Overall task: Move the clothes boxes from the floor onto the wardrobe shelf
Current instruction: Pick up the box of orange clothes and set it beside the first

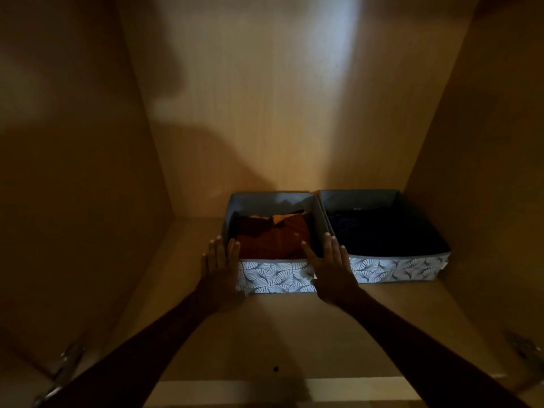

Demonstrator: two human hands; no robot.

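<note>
Head: leaf-patterned fabric box (276, 275) on wooden shelf (294, 328).

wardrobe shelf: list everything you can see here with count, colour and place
left box: 1, grey with a white leaf-pattern front, on the shelf between the hands
orange clothes: 1 pile, orange and rust, inside the left box
right box: 1, same grey and pattern, close beside the left box
dark clothes: 1 pile, dark blue, inside the right box
shelf: 1, light wood, under both boxes
hinges: 2, silver metal, lower left and lower right edges
left hand: 1, fingers straight against the left box's left wall
right hand: 1, fingers straight at the left box's right front corner
</note>
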